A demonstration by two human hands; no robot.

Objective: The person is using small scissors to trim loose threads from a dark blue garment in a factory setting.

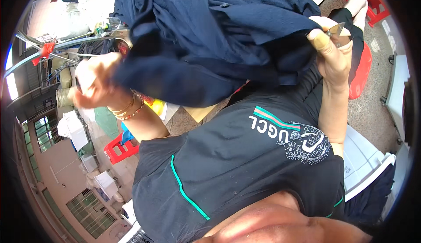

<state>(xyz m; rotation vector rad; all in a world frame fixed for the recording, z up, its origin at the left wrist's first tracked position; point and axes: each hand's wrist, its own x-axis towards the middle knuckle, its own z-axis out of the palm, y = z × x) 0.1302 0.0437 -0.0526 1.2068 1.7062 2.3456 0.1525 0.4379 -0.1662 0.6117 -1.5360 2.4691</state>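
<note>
A dark navy garment (210, 28) is stretched between my two hands, its folds running up beyond the top of the view; a small dark button shows on it. My left hand (96, 81), smeared by motion, grips the garment's edge on the left, with bracelets at its wrist. My right hand (335, 59) pinches the garment's right edge between thumb and fingers. A small pointed metal blade (337, 29), perhaps of thread snips, sticks out from this hand too; its handle is hidden. The thumb has a yellowish covering.
A curved metal rail (57, 42) tied with red cloth is at the left. A red plastic stool (117, 148) stands lower left, another red seat (362, 70) at right. A white plastic bin (366, 159) holds dark cloth nearby. Another person's bare leg (357, 2) shows upper right.
</note>
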